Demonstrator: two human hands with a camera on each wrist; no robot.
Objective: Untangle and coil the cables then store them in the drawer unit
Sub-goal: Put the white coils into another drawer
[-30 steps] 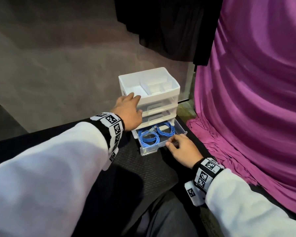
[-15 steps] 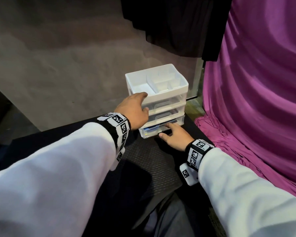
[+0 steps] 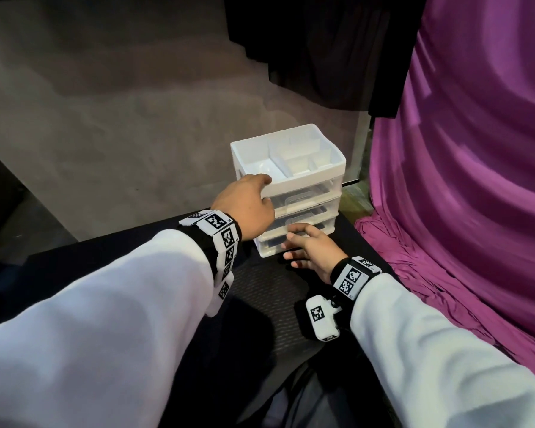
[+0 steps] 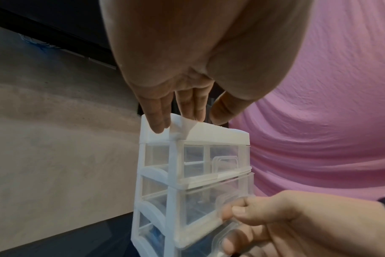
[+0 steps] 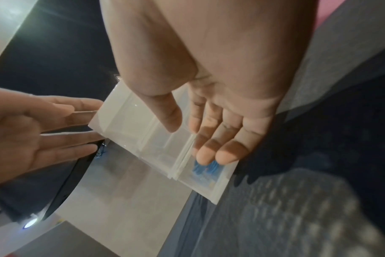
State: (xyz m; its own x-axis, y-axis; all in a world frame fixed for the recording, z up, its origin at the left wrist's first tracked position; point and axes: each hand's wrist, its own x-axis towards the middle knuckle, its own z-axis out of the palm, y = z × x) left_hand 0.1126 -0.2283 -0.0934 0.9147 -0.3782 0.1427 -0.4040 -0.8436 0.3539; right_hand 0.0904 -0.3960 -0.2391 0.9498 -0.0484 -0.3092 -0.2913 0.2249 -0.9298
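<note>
— Right, where are my hands?
— My left hand (image 3: 247,208) rests with straight fingers on the top corner of the white drawer unit (image 3: 309,183), steadying it on the black tabletop (image 3: 260,291). My right hand (image 3: 314,251) is relaxed, its fingertips (image 5: 205,157) against the bottom drawer's (image 5: 209,175) clear front.
— And the cables?
— The blue cables (image 5: 203,169) lie inside that bottom drawer, which sits pushed in.

One drawer unit (image 3: 303,186), three drawers, perhaps two blue cables (image 5: 203,168).
</note>
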